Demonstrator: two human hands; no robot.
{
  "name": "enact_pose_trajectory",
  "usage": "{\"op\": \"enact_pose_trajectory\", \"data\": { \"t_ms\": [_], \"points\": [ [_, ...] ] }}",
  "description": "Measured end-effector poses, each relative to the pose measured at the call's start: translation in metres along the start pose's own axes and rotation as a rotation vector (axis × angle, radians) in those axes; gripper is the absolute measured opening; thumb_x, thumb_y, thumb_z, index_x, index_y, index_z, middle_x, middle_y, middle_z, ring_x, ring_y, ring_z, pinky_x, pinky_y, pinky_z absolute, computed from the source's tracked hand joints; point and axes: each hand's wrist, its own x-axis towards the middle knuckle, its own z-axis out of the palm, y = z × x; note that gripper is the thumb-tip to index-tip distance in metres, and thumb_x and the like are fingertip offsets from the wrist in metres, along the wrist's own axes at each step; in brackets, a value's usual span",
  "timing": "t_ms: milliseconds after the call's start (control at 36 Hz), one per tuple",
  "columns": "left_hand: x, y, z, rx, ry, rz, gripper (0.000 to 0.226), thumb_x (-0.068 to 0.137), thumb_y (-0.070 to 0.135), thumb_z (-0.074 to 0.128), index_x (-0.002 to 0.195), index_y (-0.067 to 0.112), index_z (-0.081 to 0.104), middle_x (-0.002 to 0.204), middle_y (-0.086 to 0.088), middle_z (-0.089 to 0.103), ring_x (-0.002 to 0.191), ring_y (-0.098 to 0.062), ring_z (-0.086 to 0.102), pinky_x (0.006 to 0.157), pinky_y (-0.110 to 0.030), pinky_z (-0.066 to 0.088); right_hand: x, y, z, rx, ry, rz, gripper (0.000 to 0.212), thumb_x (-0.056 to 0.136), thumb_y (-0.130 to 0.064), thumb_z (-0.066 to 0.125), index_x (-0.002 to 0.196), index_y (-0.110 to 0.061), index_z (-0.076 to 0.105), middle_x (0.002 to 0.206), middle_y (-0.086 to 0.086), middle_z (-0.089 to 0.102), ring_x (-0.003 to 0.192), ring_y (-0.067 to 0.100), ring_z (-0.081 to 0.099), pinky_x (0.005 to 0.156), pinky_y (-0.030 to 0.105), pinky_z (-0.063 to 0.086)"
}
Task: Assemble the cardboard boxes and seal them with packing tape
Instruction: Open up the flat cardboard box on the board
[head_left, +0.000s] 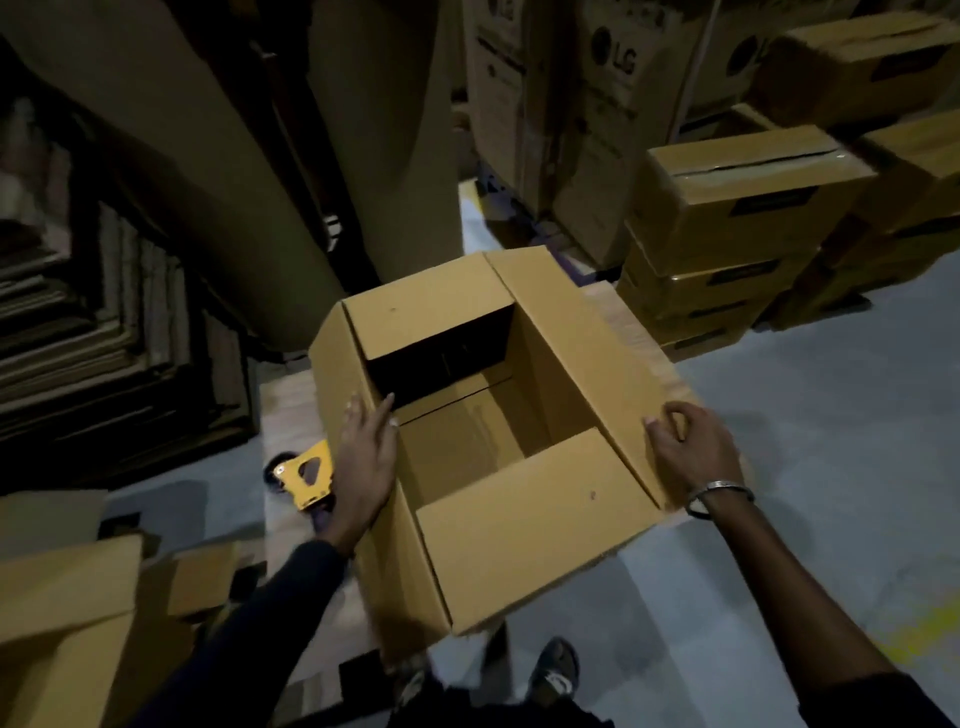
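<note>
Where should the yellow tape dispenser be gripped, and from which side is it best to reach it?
Probably by the handle loop of the tape dispenser: it lies flat with the cut-out facing up. Come from above on its left, because the left hand and the open box crowd its right side. Its lower end is hidden.

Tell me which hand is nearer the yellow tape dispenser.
Left. The left hand rests on the open cardboard box beside the yellow tape dispenser; the right hand is across the box.
</note>
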Motion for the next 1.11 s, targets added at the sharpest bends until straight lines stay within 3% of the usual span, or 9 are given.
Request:
{"op": "enact_pose_trajectory", "data": {
  "t_ms": [139, 278, 417, 528, 639, 778, 889, 1028, 1111],
  "points": [
    [-0.075, 0.006, 0.011, -0.211, 0.111, -0.283, 0.073, 0.104, 0.073, 0.027, 0.166, 0.036, 0.022, 0.172, 0.012, 0.024, 0.158, -0.010, 0.021, 0.128, -0.041, 0.020, 0.016, -0.022, -0.007, -0.013, -0.099, 0.014, 0.059, 0.094, -0.057, 0.065, 0.137, -0.019, 0.056, 0.129, 0.017, 0.062, 0.118, 0.041, 0.058, 0.102, 0.060, 0.047],
    [-0.129, -0.011, 0.018, -0.321, 0.169, -0.672, 0.099, 0.087, 0.094, 0.030, 0.161, 0.029, 0.033, 0.160, -0.002, 0.046, 0.146, -0.030, 0.044, 0.120, -0.058, 0.035, 0.020, -0.060, -0.041, -0.129, -0.016, -0.012, 0.063, 0.092, -0.053, 0.068, 0.143, -0.018, 0.054, 0.137, 0.021, 0.055, 0.121, 0.046, 0.055, 0.098, 0.057, 0.047],
    [-0.149, 0.005, 0.002, -0.286, 0.217, -0.935, 0.056, 0.102, 0.065, 0.048, 0.123, 0.017, 0.067, 0.117, -0.013, 0.067, 0.105, -0.035, 0.061, 0.099, -0.049, 0.049, -0.011, -0.112, -0.070, -0.073, 0.006, -0.184, 0.054, 0.096, -0.045, 0.068, 0.144, -0.026, 0.051, 0.116, 0.009, 0.072, 0.110, 0.037, 0.065, 0.090, 0.053, 0.056],
    [-0.154, 0.026, -0.027, -0.206, 0.361, -0.880, 0.041, 0.099, 0.061, 0.056, 0.099, 0.021, 0.066, 0.101, -0.009, 0.066, 0.095, -0.033, 0.060, 0.091, -0.046, 0.051, -0.046, -0.146, -0.052, -0.172, -0.065, -0.429, 0.031, 0.097, -0.037, 0.066, 0.127, -0.030, 0.064, 0.100, 0.005, 0.076, 0.095, 0.032, 0.069, 0.080, 0.047, 0.060],
    [-0.151, 0.040, -0.057, -0.238, 0.403, -0.858, 0.035, 0.097, 0.055, 0.065, 0.108, 0.021, 0.061, 0.099, -0.007, 0.065, 0.097, -0.034, 0.062, 0.092, -0.049, 0.053, -0.053, -0.154, -0.015, -0.229, -0.233, -0.523, 0.024, 0.095, -0.039, 0.066, 0.118, -0.030, 0.067, 0.102, 0.005, 0.076, 0.095, 0.034, 0.069, 0.073, 0.038, 0.056],
    [-0.144, 0.074, -0.094, -0.355, 0.248, -0.646, 0.019, 0.102, 0.031, 0.067, 0.114, 0.018, 0.059, 0.112, -0.002, 0.069, 0.104, -0.024, 0.066, 0.088, -0.042, 0.052, -0.054, -0.128, 0.031, -0.165, -0.335, -0.627, 0.037, 0.094, -0.033, 0.065, 0.129, -0.022, 0.064, 0.103, 0.003, 0.066, 0.098, 0.033, 0.064, 0.074, 0.041, 0.053],
    [-0.126, 0.116, -0.104, -0.491, 0.161, -0.471, 0.028, 0.103, 0.036, 0.066, 0.128, 0.023, 0.066, 0.119, 0.002, 0.072, 0.109, -0.016, 0.070, 0.095, -0.044, 0.058, -0.052, -0.111, 0.054, -0.022, -0.318, -0.603, 0.028, 0.091, -0.029, 0.067, 0.118, -0.020, 0.070, 0.100, 0.003, 0.064, 0.096, 0.031, 0.063, 0.075, 0.044, 0.055],
    [-0.103, 0.158, -0.058, -0.314, 0.082, -0.209, 0.030, 0.107, 0.043, 0.055, 0.126, 0.025, 0.071, 0.115, 0.014, 0.073, 0.102, 0.014, 0.062, 0.086, -0.010, 0.047, -0.048, -0.111, 0.061, 0.112, -0.254, -0.551, 0.016, 0.095, -0.028, 0.070, 0.109, -0.022, 0.074, 0.096, 0.000, 0.070, 0.086, 0.025, 0.067, 0.073, 0.039, 0.057],
    [-0.099, 0.154, -0.019, -0.030, -0.062, -0.036, 0.039, 0.109, 0.051, 0.045, 0.127, 0.026, 0.068, 0.128, 0.006, 0.069, 0.117, -0.003, 0.061, 0.099, -0.029, 0.049, -0.045, -0.110, 0.061, 0.165, -0.233, -0.525, 0.014, 0.098, -0.034, 0.067, 0.105, -0.025, 0.075, 0.094, -0.004, 0.072, 0.082, 0.014, 0.067, 0.073, 0.033, 0.056]
  ]
}}
